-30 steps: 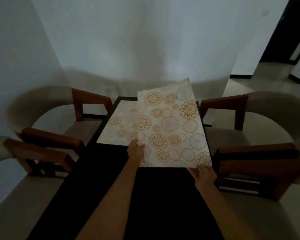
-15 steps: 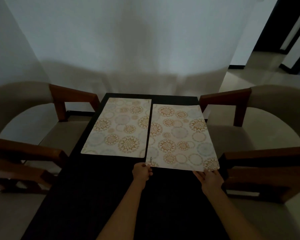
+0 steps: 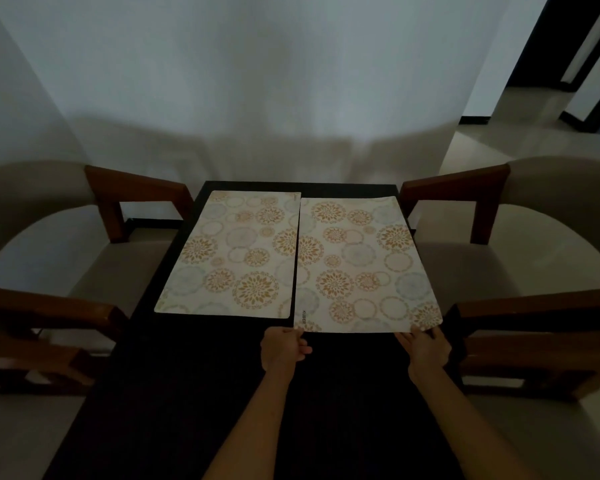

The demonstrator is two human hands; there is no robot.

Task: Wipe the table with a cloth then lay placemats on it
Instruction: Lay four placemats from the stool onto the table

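Two cream placemats printed with orange and blue circles lie side by side at the far end of the dark table (image 3: pixel 194 393). The left placemat (image 3: pixel 236 254) lies flat, untouched. The right placemat (image 3: pixel 361 265) lies beside it, with their inner edges meeting. My left hand (image 3: pixel 282 349) pinches the right placemat's near left corner. At its near right corner my right hand (image 3: pixel 426 348) holds the edge, fingers on top of the mat. No cloth is in view.
Cream upholstered chairs with brown wooden arms stand on both sides: two on the left (image 3: pixel 49 244) and two on the right (image 3: pixel 534 244). A white wall (image 3: pixel 274 98) closes off the table's far end. A dark doorway (image 3: pixel 575 57) opens at the upper right.
One second ago the right placemat was raised and overlapping the left one. It has come down flat beside the left placemat, and both hands have kept hold of its near corners.
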